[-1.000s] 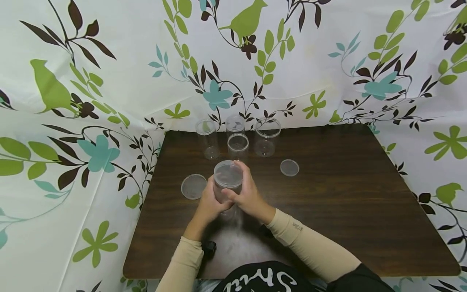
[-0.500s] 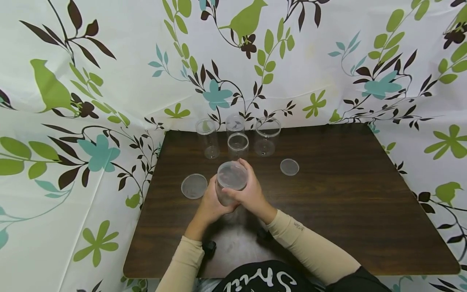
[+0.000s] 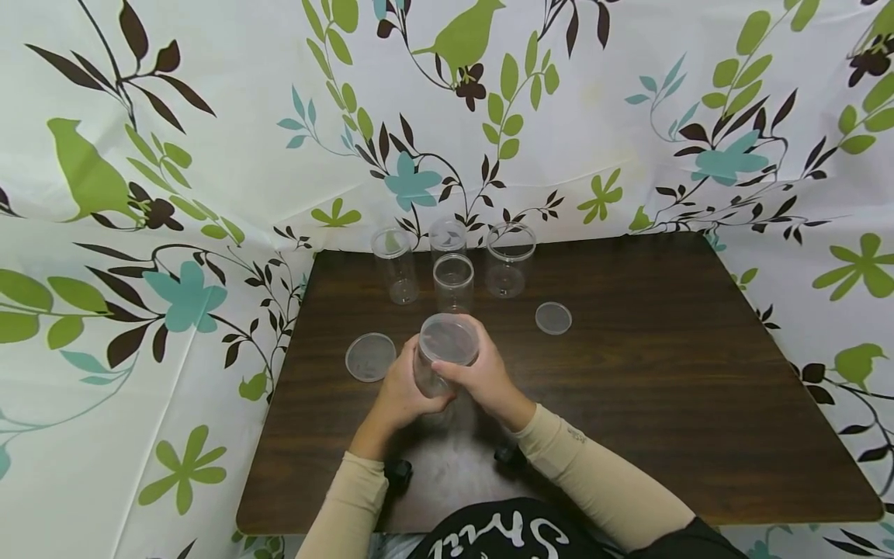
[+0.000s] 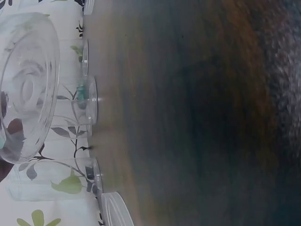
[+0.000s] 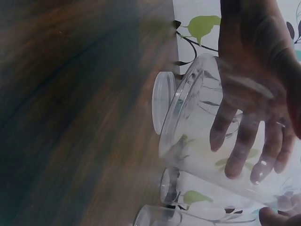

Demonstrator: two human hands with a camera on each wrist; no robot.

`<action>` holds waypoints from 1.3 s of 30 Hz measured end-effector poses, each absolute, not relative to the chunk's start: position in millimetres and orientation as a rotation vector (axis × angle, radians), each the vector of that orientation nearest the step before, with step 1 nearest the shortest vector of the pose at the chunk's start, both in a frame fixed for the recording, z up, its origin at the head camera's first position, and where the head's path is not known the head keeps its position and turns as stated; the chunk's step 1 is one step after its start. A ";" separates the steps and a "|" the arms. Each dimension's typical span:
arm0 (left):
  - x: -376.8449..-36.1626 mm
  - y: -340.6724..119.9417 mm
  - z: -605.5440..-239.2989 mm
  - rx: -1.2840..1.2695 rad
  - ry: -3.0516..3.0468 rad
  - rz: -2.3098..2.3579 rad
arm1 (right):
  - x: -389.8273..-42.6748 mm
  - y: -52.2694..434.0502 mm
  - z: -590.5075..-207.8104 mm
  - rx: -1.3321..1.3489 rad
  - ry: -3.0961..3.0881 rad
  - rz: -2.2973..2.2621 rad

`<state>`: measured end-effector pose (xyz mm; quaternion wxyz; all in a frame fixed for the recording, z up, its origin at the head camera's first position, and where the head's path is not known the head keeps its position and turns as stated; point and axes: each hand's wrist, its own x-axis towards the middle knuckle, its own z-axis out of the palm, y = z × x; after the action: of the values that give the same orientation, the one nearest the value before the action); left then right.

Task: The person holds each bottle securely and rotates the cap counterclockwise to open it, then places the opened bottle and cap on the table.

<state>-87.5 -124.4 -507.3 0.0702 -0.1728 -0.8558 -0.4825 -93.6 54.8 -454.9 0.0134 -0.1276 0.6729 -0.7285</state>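
Note:
A clear plastic jar [image 3: 430, 376] is held above the near part of the table between both hands, with a frosted lid [image 3: 449, 339] on its top. The left hand [image 3: 403, 388] grips the jar's left side. On the other side the right hand [image 3: 489, 376] holds it, thumb lying near the lid's edge. Seen from the right wrist, the jar [image 5: 202, 141] is tilted, and the left hand's fingers [image 5: 247, 141] spread along its wall. The jar's round base [image 4: 28, 89] shows off the table in the left wrist view.
Several clear jars stand at the back: a nearer jar [image 3: 454, 283], a left jar [image 3: 396, 272] and a wide right jar [image 3: 508, 268]. A larger loose lid [image 3: 371, 358] lies left, a smaller lid [image 3: 553, 318] right. Patterned cloth [image 3: 594, 116] hangs behind the dark table [image 3: 663, 373].
Both hands have shifted slightly right and nearer with the jar, and its lid is tipped a little more toward the head camera. The other jars and loose lids stay where they were.

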 end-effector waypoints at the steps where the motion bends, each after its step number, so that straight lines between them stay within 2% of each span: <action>1: -87.9 -124.4 -507.2 -0.531 -2.584 -1.455 | -93.6 56.0 -455.8 -0.397 2.086 -2.270; 21: -100.1 -131.8 -494.9 -0.962 -2.634 -1.812 | -116.6 94.6 -463.1 -0.859 1.757 -2.071; 28: -100.8 -128.4 -500.8 -1.011 -2.608 -1.968 | -127.5 103.4 -471.2 -0.978 1.642 -2.007; 33: -101.1 -121.8 -505.2 -0.949 -2.558 -1.965 | -132.8 104.1 -475.9 -0.976 1.624 -2.039; 39: -100.7 -120.1 -508.2 -0.664 -2.583 -1.687 | -125.9 97.2 -476.0 -0.812 1.725 -2.118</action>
<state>-100.7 -120.1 -508.2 -0.0071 -0.2105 -0.8185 -0.5345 -125.9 97.2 -476.0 0.1454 -0.2818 0.5989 -0.7354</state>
